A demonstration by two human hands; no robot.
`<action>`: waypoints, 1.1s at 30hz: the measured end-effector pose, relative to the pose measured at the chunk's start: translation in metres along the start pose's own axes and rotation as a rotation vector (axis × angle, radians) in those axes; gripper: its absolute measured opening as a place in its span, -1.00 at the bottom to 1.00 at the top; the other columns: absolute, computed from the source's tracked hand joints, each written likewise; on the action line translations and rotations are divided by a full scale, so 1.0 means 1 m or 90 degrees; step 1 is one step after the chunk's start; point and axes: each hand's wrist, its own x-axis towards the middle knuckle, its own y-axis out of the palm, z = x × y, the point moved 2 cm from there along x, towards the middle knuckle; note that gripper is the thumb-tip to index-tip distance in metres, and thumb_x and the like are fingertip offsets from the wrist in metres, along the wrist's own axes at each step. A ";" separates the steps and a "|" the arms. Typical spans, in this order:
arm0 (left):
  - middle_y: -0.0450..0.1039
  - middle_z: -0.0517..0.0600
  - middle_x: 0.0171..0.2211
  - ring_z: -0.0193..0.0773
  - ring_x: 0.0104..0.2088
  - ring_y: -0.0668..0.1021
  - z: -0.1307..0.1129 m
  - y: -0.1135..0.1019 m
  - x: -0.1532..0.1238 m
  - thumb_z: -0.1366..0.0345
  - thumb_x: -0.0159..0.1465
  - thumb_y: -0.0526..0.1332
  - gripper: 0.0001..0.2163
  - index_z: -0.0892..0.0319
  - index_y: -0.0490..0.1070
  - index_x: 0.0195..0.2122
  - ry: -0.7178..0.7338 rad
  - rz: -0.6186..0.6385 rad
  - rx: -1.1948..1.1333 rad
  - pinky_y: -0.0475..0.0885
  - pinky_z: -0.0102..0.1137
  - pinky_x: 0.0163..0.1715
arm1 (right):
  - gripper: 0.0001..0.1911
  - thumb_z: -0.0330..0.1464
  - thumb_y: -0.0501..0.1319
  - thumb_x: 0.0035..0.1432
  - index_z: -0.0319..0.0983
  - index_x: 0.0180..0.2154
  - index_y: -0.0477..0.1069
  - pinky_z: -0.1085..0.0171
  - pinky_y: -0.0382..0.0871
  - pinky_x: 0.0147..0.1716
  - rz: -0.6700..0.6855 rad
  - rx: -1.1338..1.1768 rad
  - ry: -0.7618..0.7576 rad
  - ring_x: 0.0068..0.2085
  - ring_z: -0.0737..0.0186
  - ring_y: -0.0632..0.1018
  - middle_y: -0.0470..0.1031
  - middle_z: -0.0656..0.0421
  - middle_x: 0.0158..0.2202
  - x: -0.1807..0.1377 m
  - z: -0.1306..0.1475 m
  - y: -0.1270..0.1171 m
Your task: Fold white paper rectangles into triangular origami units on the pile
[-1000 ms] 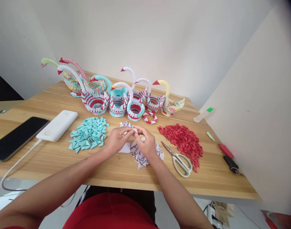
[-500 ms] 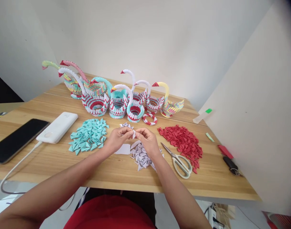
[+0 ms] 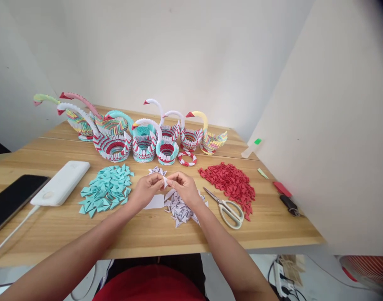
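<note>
Between the fingertips of both hands is a small white folded paper piece (image 3: 165,181). My left hand (image 3: 147,188) pinches it from the left, and my right hand (image 3: 185,189) grips its other side with thumb and fingers. Below and partly behind my right hand lies a pile of white folded paper triangles (image 3: 180,211). Flat white paper (image 3: 155,202) rests on the table under my left hand. A smaller heap of white folded pieces (image 3: 157,170) sits just beyond the fingers.
Turquoise triangles (image 3: 106,188) are piled at left, red triangles (image 3: 230,182) at right beside scissors (image 3: 227,211). Several paper swans (image 3: 112,146) and a red-and-white ring (image 3: 187,158) stand behind. A white power bank (image 3: 61,184) and black phone (image 3: 15,198) lie far left.
The whole view has shifted, so the table and its contents appear further left. Both hands keep their pinch on the white paper piece, with little visible change in its shape.
</note>
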 end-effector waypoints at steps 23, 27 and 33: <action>0.45 -0.04 -0.51 -0.29 -0.44 0.47 -0.010 -0.005 -0.001 0.17 0.16 0.18 -0.79 0.23 0.43 -0.44 -0.008 0.007 0.067 0.35 -0.45 -0.38 | -0.87 -0.25 0.29 0.06 -0.17 -0.38 0.48 0.32 0.40 -0.33 -0.062 -0.164 -0.094 -0.40 0.31 0.53 0.53 0.26 -0.44 -0.006 0.013 0.001; 0.44 -0.05 -0.52 -0.31 -0.46 0.45 -0.007 -0.005 -0.002 0.17 0.16 0.17 -0.78 0.23 0.42 -0.45 -0.017 -0.015 0.111 0.33 -0.46 -0.41 | -0.82 -0.24 0.28 0.07 -0.16 -0.28 0.50 0.33 0.37 -0.33 -0.059 -0.197 -0.103 -0.38 0.31 0.51 0.50 0.26 -0.43 -0.003 0.004 -0.001; 0.43 -0.01 -0.51 -0.31 -0.45 0.45 -0.001 -0.003 0.001 0.13 0.17 0.18 -0.75 0.26 0.42 -0.42 -0.041 0.033 -0.048 0.36 -0.43 -0.38 | -0.78 -0.28 0.22 0.14 -0.14 -0.16 0.51 0.31 0.35 -0.28 -0.019 -0.250 -0.149 -0.36 0.31 0.48 0.47 0.25 -0.42 -0.002 0.004 -0.004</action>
